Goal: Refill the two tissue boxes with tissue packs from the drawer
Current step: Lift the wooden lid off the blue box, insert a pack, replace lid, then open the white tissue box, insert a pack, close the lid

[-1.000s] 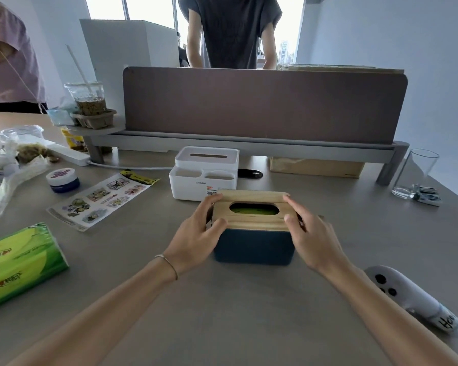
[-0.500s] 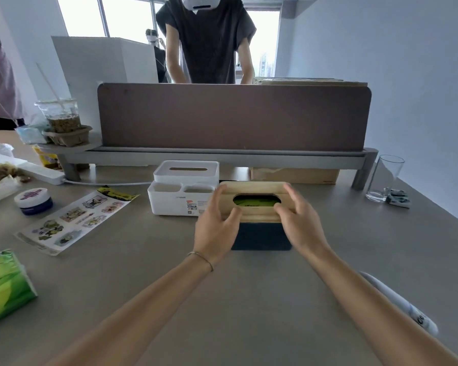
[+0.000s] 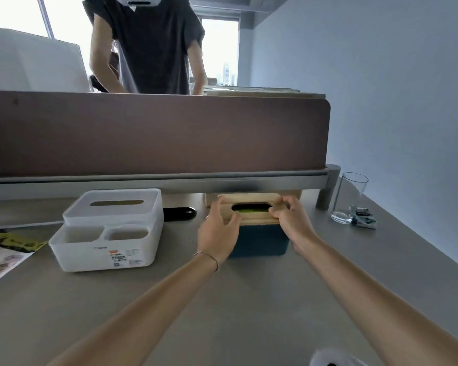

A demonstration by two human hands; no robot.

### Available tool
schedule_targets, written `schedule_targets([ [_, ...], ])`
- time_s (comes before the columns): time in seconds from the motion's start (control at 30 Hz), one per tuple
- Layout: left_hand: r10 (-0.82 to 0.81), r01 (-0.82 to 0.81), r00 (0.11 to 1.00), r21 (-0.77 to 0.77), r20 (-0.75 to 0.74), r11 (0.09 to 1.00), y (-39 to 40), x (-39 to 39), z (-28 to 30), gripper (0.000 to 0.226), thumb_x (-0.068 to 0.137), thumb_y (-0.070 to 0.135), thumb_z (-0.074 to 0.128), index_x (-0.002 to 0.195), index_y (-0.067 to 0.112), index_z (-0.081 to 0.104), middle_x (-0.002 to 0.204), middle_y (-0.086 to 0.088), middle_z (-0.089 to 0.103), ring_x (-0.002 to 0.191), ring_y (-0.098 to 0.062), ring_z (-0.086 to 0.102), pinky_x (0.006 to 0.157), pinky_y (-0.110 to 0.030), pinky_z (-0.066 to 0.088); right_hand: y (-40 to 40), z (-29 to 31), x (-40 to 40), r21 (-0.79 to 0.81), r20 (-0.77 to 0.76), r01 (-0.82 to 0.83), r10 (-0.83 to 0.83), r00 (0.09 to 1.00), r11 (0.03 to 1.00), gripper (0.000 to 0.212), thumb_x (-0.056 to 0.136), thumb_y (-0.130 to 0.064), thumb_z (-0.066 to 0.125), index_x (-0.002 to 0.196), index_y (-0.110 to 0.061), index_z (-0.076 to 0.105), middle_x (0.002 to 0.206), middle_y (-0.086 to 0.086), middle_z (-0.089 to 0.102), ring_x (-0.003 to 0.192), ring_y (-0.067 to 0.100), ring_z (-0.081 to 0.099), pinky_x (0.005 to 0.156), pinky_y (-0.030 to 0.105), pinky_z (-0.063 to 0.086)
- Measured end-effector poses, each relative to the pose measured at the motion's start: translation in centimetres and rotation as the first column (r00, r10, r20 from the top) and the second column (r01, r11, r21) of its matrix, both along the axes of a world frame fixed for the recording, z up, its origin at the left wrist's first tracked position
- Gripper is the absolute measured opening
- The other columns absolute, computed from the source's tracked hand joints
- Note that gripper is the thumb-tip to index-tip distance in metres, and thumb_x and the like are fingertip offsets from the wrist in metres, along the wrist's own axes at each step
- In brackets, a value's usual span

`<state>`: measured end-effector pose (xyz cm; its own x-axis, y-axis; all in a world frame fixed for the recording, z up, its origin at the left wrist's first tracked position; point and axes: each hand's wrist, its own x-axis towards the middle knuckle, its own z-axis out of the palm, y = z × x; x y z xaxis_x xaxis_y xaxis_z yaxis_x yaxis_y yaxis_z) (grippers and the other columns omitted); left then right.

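A dark blue tissue box [image 3: 259,240] with a wooden lid [image 3: 251,203] stands on the desk under the grey shelf. A green tissue pack [image 3: 250,210] shows through the lid's oval slot. My left hand [image 3: 218,232] grips the lid's left end. On the right end, my right hand [image 3: 291,219] holds the lid, its fingertips at the slot's edge. A white tissue box [image 3: 111,225] with front compartments and an empty slot stands to the left, apart from my hands.
A grey shelf [image 3: 154,180] with a brown divider panel [image 3: 154,133] runs across the desk back. A drinking glass [image 3: 351,198] and small packet [image 3: 362,217] stand at right. A sticker sheet [image 3: 3,256] lies at left. A person in a dark shirt [image 3: 148,43] stands behind.
Both hands have pushed the blue tissue box away from me, toward the back of the desk under the shelf. The view has tilted up and the green pack on the left has left the view.
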<state>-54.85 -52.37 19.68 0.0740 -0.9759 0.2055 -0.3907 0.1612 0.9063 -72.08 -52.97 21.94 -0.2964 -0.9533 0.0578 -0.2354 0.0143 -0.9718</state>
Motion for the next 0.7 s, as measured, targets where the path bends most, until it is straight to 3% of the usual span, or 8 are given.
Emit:
schedule_targets([
  [0.2, 0.003, -0.004, 0.999, 0.027, 0.050, 1.000, -3.9, -2.5, -0.3, 0.053, 0.095, 0.042, 0.053, 0.147, 0.037, 0.039, 0.075, 0.006, 0.067, 0.075, -0.015, 0.065, 0.071, -0.035, 0.050, -3.0, 0.1, -2.5, -0.011, -0.124, 0.005, -0.006, 0.992, 1.000, 0.011, 0.099, -0.014, 0.056, 0.109, -0.012, 0.060, 0.096, -0.006, 0.059, 0.092, 0.011, 0.055, 0.076, 0.026, 0.040],
  [0.4, -0.015, 0.010, 0.997, 0.067, 0.070, 0.998, -4.5, -3.3, -0.1, 0.056, 0.095, 0.046, 0.051, 0.148, 0.038, 0.034, 0.072, 0.004, 0.066, 0.075, -0.018, 0.065, 0.069, -0.035, 0.051, -4.4, -0.1, -3.5, -0.033, -0.201, 0.004, -0.011, 0.979, 0.999, 0.007, 0.099, -0.015, 0.055, 0.104, -0.014, 0.060, 0.094, -0.009, 0.059, 0.089, 0.008, 0.052, 0.070, 0.026, 0.036],
  [0.5, -0.051, 0.038, 0.988, 0.089, 0.148, 0.995, -4.3, -3.1, 0.5, 0.061, 0.097, 0.050, 0.049, 0.151, 0.033, 0.029, 0.084, 0.000, 0.068, 0.077, -0.019, 0.065, 0.068, -0.034, 0.050, -4.0, 0.3, -2.9, -0.051, -0.355, 0.022, -0.039, 0.934, 0.998, 0.006, 0.098, -0.016, 0.055, 0.098, -0.019, 0.061, 0.096, -0.006, 0.061, 0.093, 0.016, 0.057, 0.068, 0.029, 0.038],
  [0.6, -0.120, 0.109, 0.960, 0.057, 0.253, 0.992, -3.1, -2.3, 1.7, 0.072, 0.099, 0.060, 0.043, 0.158, 0.027, 0.018, 0.115, -0.009, 0.069, 0.096, -0.025, 0.067, 0.082, -0.040, 0.054, -2.4, 0.8, -1.3, -0.184, -0.614, 0.063, -0.165, 0.772, 0.981, 0.010, 0.097, -0.018, 0.055, 0.102, -0.021, 0.063, 0.111, 0.000, 0.061, 0.106, 0.024, 0.056, 0.087, 0.040, 0.046],
  [0.7, -0.145, 0.183, 0.937, -0.091, 0.318, 0.979, -0.8, 0.2, 3.4, 0.063, 0.102, 0.054, 0.044, 0.155, 0.027, 0.027, 0.119, -0.010, 0.068, 0.102, -0.023, 0.067, 0.089, -0.042, 0.055, 0.0, 1.4, 1.7, -0.332, -0.611, -0.013, -0.204, 0.765, 0.943, 0.016, 0.095, -0.016, 0.059, 0.109, -0.020, 0.063, 0.120, -0.001, 0.059, 0.112, 0.022, 0.053, 0.096, 0.041, 0.043],
])
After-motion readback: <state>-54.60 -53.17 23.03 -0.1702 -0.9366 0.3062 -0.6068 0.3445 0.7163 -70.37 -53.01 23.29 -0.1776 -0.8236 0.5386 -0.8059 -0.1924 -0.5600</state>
